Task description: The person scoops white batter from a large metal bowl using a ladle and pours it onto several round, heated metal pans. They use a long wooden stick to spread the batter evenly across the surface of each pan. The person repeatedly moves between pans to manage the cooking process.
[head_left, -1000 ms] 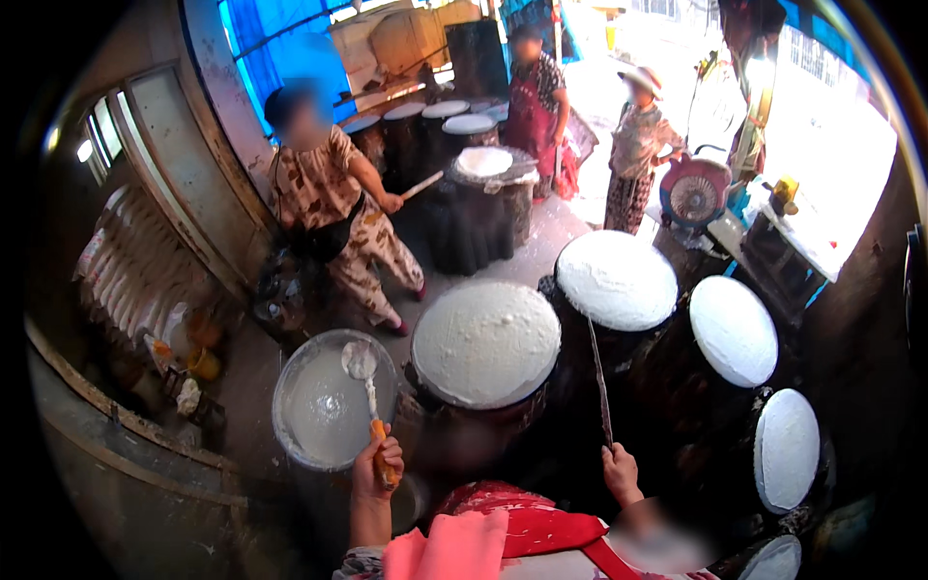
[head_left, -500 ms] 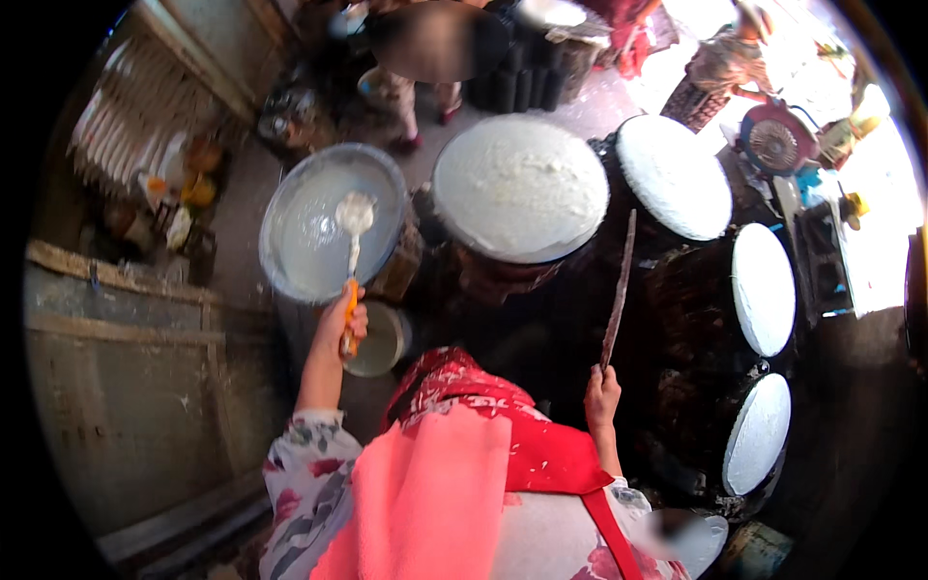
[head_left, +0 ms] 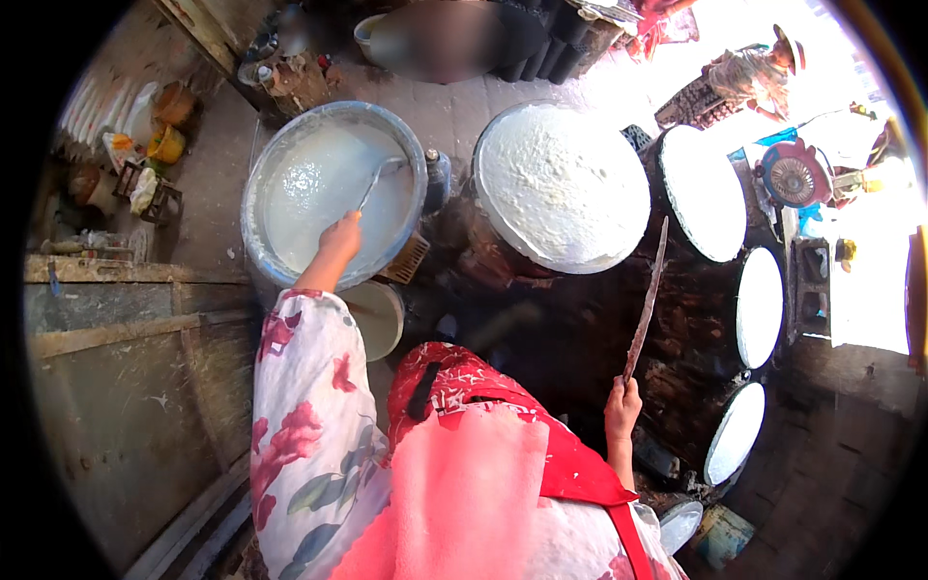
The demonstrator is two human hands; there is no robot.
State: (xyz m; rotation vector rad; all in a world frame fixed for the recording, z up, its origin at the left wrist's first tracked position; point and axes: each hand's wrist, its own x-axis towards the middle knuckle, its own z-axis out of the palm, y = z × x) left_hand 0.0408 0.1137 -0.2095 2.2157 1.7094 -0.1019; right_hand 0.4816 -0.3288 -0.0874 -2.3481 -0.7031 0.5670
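My left hand (head_left: 336, 235) is closed on the handle of a ladle (head_left: 372, 182), orange at the grip, whose bowl end dips into milky liquid near the right side of a large bluish basin (head_left: 253, 198). My right hand (head_left: 621, 411) grips a long, narrow, stained stick or blade (head_left: 646, 307), held upright to the right, its tip near the round griddles. Just right of the basin, a large round griddle (head_left: 561, 184) carries a lumpy white layer. A pale bucket (head_left: 375, 327) stands beneath my left forearm, partly hidden.
Several more white-coated griddles (head_left: 704, 193) curve down the right side on dark stoves. Beyond them are a fan (head_left: 791, 176) and a person in a hat (head_left: 739, 82). Another person in red (head_left: 657, 19) stands at the top. A wooden partition (head_left: 116, 367) and cluttered containers (head_left: 166, 143) line the left.
My view has tilted downward. The ladle's bowl, plainly visible over the basin before, has sunk into the liquid and shifted right. My right hand still holds the long stick upright.
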